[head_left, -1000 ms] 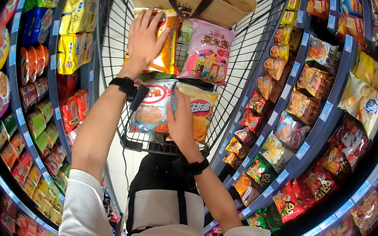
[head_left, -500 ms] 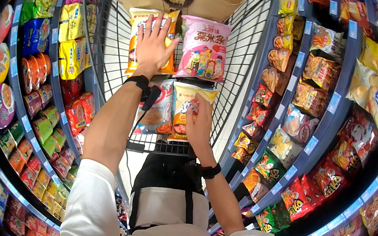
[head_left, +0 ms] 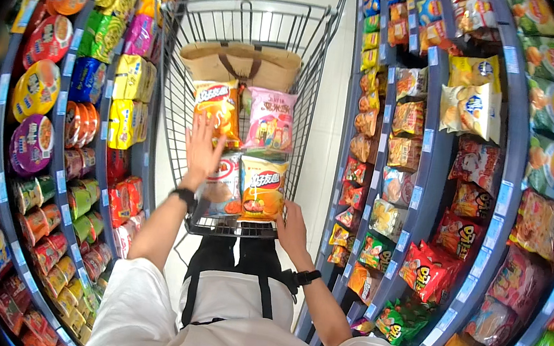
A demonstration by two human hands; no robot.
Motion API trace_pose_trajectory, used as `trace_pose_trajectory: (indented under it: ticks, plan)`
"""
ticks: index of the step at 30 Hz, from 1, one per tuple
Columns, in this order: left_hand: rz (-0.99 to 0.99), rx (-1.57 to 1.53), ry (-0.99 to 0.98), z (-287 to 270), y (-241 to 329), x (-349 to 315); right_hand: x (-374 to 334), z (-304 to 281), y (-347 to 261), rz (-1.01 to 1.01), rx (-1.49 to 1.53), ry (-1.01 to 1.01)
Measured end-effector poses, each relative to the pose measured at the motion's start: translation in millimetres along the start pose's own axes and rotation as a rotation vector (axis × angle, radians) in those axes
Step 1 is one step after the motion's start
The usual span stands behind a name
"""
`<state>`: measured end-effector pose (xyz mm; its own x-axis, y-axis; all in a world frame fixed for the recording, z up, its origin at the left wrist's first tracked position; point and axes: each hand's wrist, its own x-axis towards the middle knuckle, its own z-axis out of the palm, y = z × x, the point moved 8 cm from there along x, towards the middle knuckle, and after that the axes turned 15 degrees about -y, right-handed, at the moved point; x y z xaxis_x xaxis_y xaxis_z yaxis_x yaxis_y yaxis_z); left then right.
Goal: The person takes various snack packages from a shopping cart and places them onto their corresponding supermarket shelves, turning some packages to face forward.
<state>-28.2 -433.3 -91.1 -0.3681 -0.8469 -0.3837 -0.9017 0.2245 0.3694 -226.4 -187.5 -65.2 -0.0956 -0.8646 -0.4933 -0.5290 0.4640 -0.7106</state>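
My left hand [head_left: 203, 150], fingers spread, is at the lower left edge of an orange and white snack bag [head_left: 219, 107] that lies a little tilted in the shopping cart [head_left: 250, 21]. Below that hand lies a grey-blue snack bag [head_left: 223, 190], partly covered by the wrist. My right hand [head_left: 293, 229], fingers loosely stretched and holding nothing, is by the right edge of a yellow and orange snack bag [head_left: 262, 192] at the cart's near end. A pink snack bag [head_left: 270, 120] lies to the right of the orange and white one.
A brown paper bag [head_left: 197, 59] with dark handles stands in the cart beyond the snack bags. Shelves with cup noodles [head_left: 37, 89] and yellow packets run along the left. The right shelves hold many snack packets, with red bags [head_left: 427, 271] among them.
My left hand has slid down off the middle of the orange and white bag. My right hand has left the yellow and orange bag's face for its right side. More of the cart shows.
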Motion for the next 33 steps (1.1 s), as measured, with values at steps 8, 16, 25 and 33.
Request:
trace_pose_trajectory:
  ticks: [8, 16, 25, 33]
  plan:
    - [0.452, 0.036, -0.437, 86, -23, -229, -97, 58, 63, 0.080, -0.032, -0.053]
    - [0.430, 0.195, -0.513, 165, -81, -277, -279, 62, 123, 0.392, 0.069, 0.201]
    - [0.489, 0.074, -0.413, 155, -75, -254, -482, 136, 188, 0.717, 0.432, 0.372]
    - [0.585, -0.101, -0.327, 201, -56, -176, -540, 177, 167, 0.789, 0.419, 0.328]
